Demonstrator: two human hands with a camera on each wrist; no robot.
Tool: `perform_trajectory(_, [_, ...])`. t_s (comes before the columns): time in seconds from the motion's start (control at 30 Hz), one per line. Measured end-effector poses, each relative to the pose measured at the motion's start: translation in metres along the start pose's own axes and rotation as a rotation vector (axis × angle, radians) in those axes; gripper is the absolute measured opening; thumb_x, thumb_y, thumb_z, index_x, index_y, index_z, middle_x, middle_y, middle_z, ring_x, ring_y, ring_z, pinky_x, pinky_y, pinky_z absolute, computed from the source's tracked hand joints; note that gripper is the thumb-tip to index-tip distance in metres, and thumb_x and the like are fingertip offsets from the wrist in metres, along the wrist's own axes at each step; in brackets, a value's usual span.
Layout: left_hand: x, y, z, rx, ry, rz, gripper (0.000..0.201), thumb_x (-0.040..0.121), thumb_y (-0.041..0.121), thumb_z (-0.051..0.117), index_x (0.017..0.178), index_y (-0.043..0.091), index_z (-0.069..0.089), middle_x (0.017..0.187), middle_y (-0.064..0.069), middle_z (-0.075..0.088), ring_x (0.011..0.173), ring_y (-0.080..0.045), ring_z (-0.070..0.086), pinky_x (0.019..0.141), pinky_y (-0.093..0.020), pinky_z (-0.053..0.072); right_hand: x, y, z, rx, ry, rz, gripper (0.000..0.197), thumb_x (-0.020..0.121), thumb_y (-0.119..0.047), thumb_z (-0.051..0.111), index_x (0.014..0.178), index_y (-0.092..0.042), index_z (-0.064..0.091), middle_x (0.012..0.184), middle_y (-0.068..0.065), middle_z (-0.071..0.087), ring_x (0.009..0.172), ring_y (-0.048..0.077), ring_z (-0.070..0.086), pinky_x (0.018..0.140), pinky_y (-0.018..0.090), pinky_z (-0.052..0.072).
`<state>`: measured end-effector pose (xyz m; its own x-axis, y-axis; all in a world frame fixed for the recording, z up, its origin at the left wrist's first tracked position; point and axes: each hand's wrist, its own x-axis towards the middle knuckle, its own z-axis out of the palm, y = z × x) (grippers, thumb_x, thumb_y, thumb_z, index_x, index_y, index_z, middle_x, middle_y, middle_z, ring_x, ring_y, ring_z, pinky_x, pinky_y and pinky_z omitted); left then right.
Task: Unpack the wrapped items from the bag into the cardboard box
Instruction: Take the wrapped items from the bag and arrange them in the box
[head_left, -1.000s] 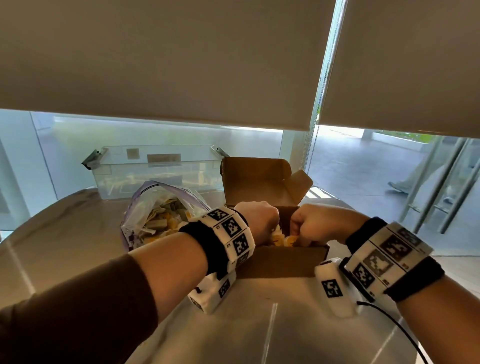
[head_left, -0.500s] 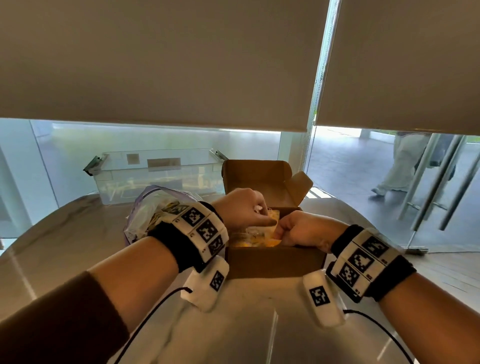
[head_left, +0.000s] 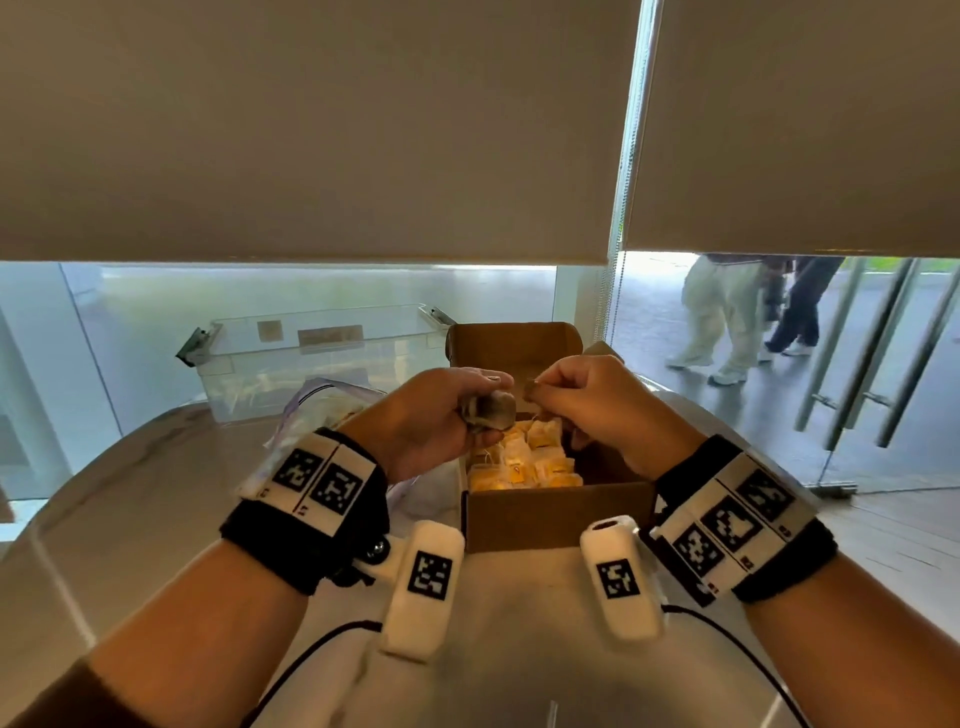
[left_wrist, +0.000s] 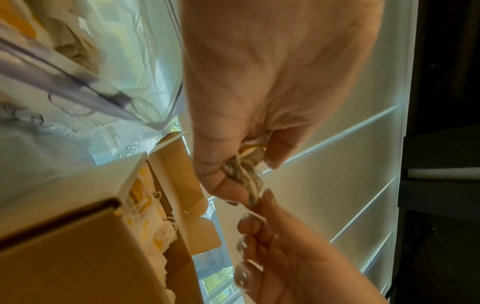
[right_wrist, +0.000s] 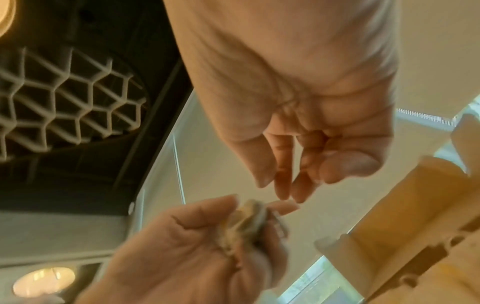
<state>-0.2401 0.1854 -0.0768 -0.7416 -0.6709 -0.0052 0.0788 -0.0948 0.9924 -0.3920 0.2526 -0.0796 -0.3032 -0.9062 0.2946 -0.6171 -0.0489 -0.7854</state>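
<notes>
The open cardboard box (head_left: 556, 514) stands on the table in front of me, with several white and yellow wrapped packets (head_left: 524, 460) lying inside. My left hand (head_left: 493, 395) hovers over the box's far left corner and grips a crumpled bunch of packets (head_left: 491, 413), also plain in the left wrist view (left_wrist: 246, 170). My right hand (head_left: 535, 389) is level with it. In the right wrist view its fingers (right_wrist: 283, 185) hang loosely, tips just short of the bunch (right_wrist: 249, 218), with nothing between them. The clear zip bag (head_left: 322, 402) lies left of the box, mostly behind my left wrist.
A clear plastic bin (head_left: 317, 358) stands at the table's far edge behind the bag. The box lid (head_left: 514, 345) stands up at the back. Window blinds hang above. Beyond the glass on the right, people (head_left: 727, 317) walk past.
Both hands have risen out of the box. The left one now holds a bunch of packets above it, and the right one has come up beside it.
</notes>
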Motion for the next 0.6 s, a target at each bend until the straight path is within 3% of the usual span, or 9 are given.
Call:
perform_trajectory(0.17, [0.003, -0.012, -0.004, -0.148, -0.017, 0.009, 0.023, 0.098, 0.014, 0.036, 0.096, 0.006, 0.057, 0.097, -0.013, 0.055, 0.084, -0.016, 0.053, 0.068, -0.022, 0.050, -0.003, -0.004, 0.018, 0.127, -0.080, 0.024, 0.028, 0.084, -0.034, 0.065, 0.101, -0.013, 0.060, 0.082, 0.002, 0.065, 0.066, 0.010, 0.062, 0.054, 0.020, 0.053])
perform_trajectory(0.23, [0.004, -0.018, -0.006, -0.235, -0.031, 0.029, 0.021, 0.099, 0.013, 0.034, 0.099, 0.004, 0.054, 0.101, -0.015, 0.053, 0.087, -0.017, 0.053, 0.069, -0.022, 0.052, -0.003, -0.001, 0.024, 0.143, -0.059, 0.003, 0.023, 0.084, -0.031, 0.066, 0.100, -0.016, 0.060, 0.082, 0.000, 0.064, 0.068, 0.009, 0.061, 0.052, 0.018, 0.051])
perform_trajectory(0.33, [0.007, -0.021, -0.007, -0.214, 0.007, 0.089, 0.021, 0.099, 0.011, 0.035, 0.091, 0.004, 0.052, 0.091, -0.014, 0.055, 0.085, -0.017, 0.055, 0.070, -0.024, 0.055, 0.000, 0.000, 0.032, 0.137, 0.005, -0.015, 0.010, 0.083, -0.024, 0.069, 0.086, -0.020, 0.060, 0.079, -0.003, 0.062, 0.069, 0.008, 0.058, 0.053, 0.018, 0.047])
perform_trajectory(0.47, [0.005, -0.023, -0.010, -0.197, 0.087, 0.148, 0.023, 0.097, 0.002, 0.038, 0.106, 0.004, 0.060, 0.103, -0.016, 0.066, 0.093, -0.021, 0.065, 0.083, -0.030, 0.054, 0.007, 0.002, 0.033, 0.152, 0.122, 0.013, 0.009, 0.083, -0.016, 0.069, 0.084, -0.019, 0.061, 0.085, 0.002, 0.063, 0.075, 0.013, 0.061, 0.061, 0.023, 0.051])
perform_trajectory(0.6, [0.003, -0.024, -0.015, -0.229, 0.170, 0.131, 0.028, 0.099, 0.002, 0.034, 0.110, 0.010, 0.058, 0.105, -0.014, 0.067, 0.090, -0.020, 0.068, 0.083, -0.034, 0.055, 0.011, -0.002, 0.032, 0.277, 0.118, 0.086, 0.014, 0.090, -0.008, 0.058, 0.104, -0.012, 0.058, 0.094, 0.008, 0.062, 0.069, 0.013, 0.061, 0.058, 0.023, 0.053])
